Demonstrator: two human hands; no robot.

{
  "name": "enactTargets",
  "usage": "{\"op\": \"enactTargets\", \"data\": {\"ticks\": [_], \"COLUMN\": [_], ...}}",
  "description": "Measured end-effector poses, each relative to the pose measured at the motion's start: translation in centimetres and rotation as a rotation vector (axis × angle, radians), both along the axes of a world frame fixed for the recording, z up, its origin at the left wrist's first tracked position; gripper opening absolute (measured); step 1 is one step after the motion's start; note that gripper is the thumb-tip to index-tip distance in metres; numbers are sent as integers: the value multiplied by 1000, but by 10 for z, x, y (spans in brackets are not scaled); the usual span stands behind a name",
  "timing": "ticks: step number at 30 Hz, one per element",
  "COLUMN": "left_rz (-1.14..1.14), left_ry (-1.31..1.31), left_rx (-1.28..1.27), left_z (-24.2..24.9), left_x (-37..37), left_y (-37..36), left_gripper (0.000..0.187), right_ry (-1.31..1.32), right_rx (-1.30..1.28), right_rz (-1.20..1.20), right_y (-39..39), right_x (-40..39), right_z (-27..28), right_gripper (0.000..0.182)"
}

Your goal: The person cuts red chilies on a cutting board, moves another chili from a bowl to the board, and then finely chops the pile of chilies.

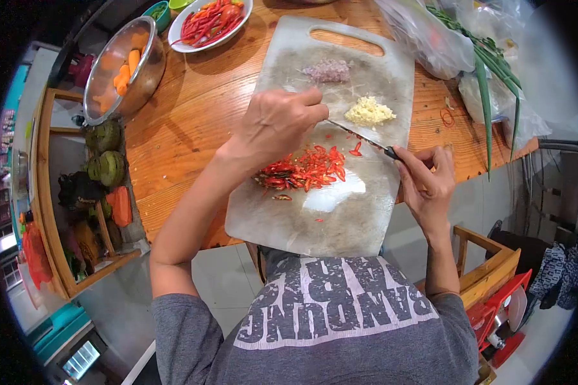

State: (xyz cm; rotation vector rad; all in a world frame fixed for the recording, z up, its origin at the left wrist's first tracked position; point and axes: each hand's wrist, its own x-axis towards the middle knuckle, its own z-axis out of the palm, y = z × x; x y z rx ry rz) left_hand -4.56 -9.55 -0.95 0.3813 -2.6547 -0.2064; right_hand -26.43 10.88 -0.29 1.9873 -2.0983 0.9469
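Note:
My right hand [428, 181] is closed on the dark handle of a knife [362, 138], with its thin blade pointing up and left. The fingers of my left hand [277, 122] are pinched at the blade's tip end, above the board. Chopped red chilies [311, 170] lie in a heap on the white cutting board [263, 221], just below my left hand, and a few bits are near the blade. Farther up the board are a pile of minced yellowish garlic [369, 111] and a pile of chopped shallots [328, 70].
A metal bowl with carrots [133, 61] stands at the upper left of the wooden table [180, 122]. Beside it is a white plate [243, 25] of red chilies. Plastic bags [424, 45] and green onions [494, 70] lie at the right. Shelves with vegetables [106, 163] stand left.

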Motion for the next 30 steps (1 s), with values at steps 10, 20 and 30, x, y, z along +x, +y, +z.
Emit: {"op": "enactTargets", "data": {"ticks": [10, 20, 30], "left_rz": [117, 162, 23], "left_ry": [-49, -15, -53], "left_rx": [38, 22, 72], "left_z": [7, 29, 7], "left_x": [54, 57, 21], "left_y": [-8, 31, 8], "left_gripper": [6, 16, 9], "right_ry": [-133, -118, -207], "right_rx": [25, 37, 47], "right_rz": [142, 128, -64], "right_y": [-14, -4, 20], "right_x": [51, 24, 44], "right_z": [-9, 20, -6], "right_gripper": [37, 40, 37]}}
